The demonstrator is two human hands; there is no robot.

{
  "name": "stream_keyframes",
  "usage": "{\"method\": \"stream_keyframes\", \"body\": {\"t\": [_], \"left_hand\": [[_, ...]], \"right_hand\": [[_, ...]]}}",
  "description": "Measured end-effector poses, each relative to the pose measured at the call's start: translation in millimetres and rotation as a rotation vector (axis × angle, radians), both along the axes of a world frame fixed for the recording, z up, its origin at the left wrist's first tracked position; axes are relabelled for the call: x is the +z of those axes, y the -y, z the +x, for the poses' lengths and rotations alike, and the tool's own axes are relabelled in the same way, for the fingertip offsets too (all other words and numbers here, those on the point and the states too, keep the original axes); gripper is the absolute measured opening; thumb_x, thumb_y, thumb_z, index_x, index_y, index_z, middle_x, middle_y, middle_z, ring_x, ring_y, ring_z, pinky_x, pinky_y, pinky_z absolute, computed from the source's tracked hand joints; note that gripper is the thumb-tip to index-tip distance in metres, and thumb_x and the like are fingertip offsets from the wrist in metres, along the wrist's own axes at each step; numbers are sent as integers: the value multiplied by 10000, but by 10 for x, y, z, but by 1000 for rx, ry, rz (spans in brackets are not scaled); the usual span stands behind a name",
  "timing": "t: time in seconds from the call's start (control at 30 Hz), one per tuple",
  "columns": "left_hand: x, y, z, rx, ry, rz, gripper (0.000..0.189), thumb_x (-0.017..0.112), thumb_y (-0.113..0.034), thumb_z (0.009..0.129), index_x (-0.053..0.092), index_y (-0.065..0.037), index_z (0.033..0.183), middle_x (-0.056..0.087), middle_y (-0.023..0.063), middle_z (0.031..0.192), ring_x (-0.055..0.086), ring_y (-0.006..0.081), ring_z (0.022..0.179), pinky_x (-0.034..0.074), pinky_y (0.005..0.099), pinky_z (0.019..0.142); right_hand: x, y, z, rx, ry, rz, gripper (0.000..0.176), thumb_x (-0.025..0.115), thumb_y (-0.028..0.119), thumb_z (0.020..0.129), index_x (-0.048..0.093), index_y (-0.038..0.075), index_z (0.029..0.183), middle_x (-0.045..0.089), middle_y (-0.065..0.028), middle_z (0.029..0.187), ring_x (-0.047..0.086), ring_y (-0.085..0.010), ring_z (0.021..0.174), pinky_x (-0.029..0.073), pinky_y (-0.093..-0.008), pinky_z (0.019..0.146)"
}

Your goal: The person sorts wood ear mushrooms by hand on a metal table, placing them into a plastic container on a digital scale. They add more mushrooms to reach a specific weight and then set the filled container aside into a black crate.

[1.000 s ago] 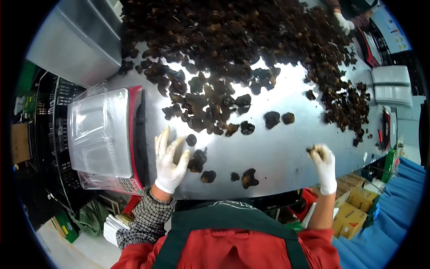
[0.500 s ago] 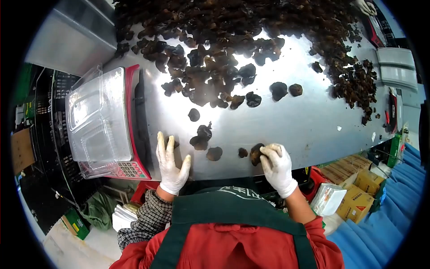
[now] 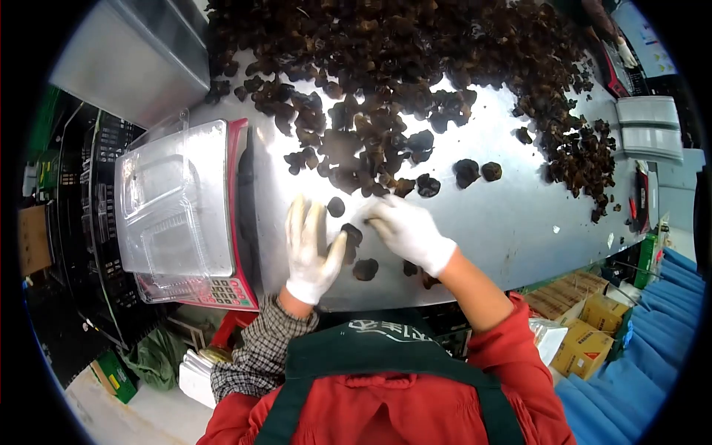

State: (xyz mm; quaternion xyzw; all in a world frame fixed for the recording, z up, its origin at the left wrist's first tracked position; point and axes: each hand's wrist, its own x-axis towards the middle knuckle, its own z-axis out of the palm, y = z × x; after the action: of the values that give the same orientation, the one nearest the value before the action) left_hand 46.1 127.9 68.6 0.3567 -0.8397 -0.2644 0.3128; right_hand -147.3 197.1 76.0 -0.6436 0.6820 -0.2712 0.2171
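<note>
By scale point(image 3: 239, 185), left hand point(image 3: 311, 252), right hand point(image 3: 408, 230) touch fungus point(image 3: 352, 237); keypad point(image 3: 222, 291) illegible.

One steel table point(image 3: 519, 222). One red scale point(image 3: 239, 222), bearing one clear clamshell box point(image 3: 174, 200). Dark fungus pieces point(image 3: 365, 268): one heap point(image 3: 415, 44) past counting, two lone lumps point(image 3: 466, 172) off its edge, some five loose near the hands. Gloved hands, three: left hand point(image 3: 311, 252), right hand point(image 3: 404, 230), one co-worker's hand point(image 3: 627, 53). Cardboard boxes point(image 3: 575, 352): at least three.

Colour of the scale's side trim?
Red, running along the scale beneath the clear container; shows best in the head view.
</note>
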Motion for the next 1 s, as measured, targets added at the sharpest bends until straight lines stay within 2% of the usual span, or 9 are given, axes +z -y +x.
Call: {"method": "stream_keyframes", "body": {"t": [0.07, 0.2, 0.27, 0.33, 0.57, 0.7, 0.8, 0.93, 1.0], "left_hand": [[65, 340, -342, -38, -111, -77, 426, 694, -72, 750, 591, -1, 1157, 533, 195, 1255, 449, 371, 1224, 340, 484, 1033], [29, 937, -948, -54, 9, -255, 277, 636, -83, 806, 657, -66, 1082, 628, 82, 1088, 522, 285, 1105, 396, 392, 990], [-30, 1208, -1167, -182, 251, -112, 296, 629, -102, 807, 666, -117, 1100, 616, 64, 1019, 534, 272, 1025, 406, 382, 965], [-96, 1316, -1304, -212, 383, -95, 311, 648, -124, 781, 685, -155, 1088, 592, 60, 1017, 535, 264, 1003, 420, 379, 931], [-180, 1539, -1302, -229, 322, 11, 129, 650, -191, 774, 719, -136, 868, 658, 56, 952, 569, 263, 980, 441, 374, 887], [-113, 1499, -1196, -96, 18, 226, 152, 637, -159, 807, 708, -62, 900, 680, 118, 924, 640, 261, 854, 493, 340, 808], [149, 1317, -1049, -66, -246, 426, 148, 655, -106, 862, 669, 2, 962, 669, 46, 887, 598, 113, 848, 468, 240, 797], [316, 1091, -800, -121, -458, 626, 139, 603, -120, 924, 636, -16, 1010, 633, 20, 971, 563, 81, 838, 460, 214, 782], [380, 976, -748, -85, -594, 768, 151, 552, -144, 955, 586, -23, 1038, 646, 75, 993, 603, 135, 853, 498, 275, 822]], "right_hand": [[256, -357, -242, -140, 57, -9, 64, 600, 101, 830, 632, 68, 873, 596, -101, 825, 595, -301, 775, 498, -375, 701], [634, -1738, -648, -592, 90, 410, 147, 662, 143, 811, 650, 35, 910, 629, -144, 848, 615, -300, 751, 499, -375, 682], [706, -2448, -686, -597, -167, 792, 261, 694, 217, 783, 656, 35, 965, 642, -156, 908, 626, -320, 812, 504, -379, 724], [635, -2966, -594, -694, -346, 811, 352, 709, 275, 762, 651, 25, 1003, 648, -157, 947, 626, -335, 852, 507, -379, 756], [469, -2823, -465, -791, 0, 479, 298, 678, 133, 802, 628, -7, 1060, 642, -162, 941, 644, -291, 794, 513, -342, 713], [431, -2731, -474, -765, -18, 390, 290, 673, 117, 807, 622, -2, 1066, 633, -159, 926, 631, -277, 758, 508, -333, 703], [479, -2667, -410, -762, 32, 321, 278, 670, 104, 815, 619, 1, 1068, 626, -144, 925, 623, -256, 754, 502, -312, 699], [486, -2593, -289, -740, 70, 317, 276, 655, 108, 832, 613, 5, 1084, 606, -122, 883, 597, -226, 705, 485, -301, 653], [511, -2541, -210, -710, 91, 300, 272, 654, 116, 830, 615, -6, 1070, 606, -125, 881, 596, -224, 706, 483, -302, 655]]}}
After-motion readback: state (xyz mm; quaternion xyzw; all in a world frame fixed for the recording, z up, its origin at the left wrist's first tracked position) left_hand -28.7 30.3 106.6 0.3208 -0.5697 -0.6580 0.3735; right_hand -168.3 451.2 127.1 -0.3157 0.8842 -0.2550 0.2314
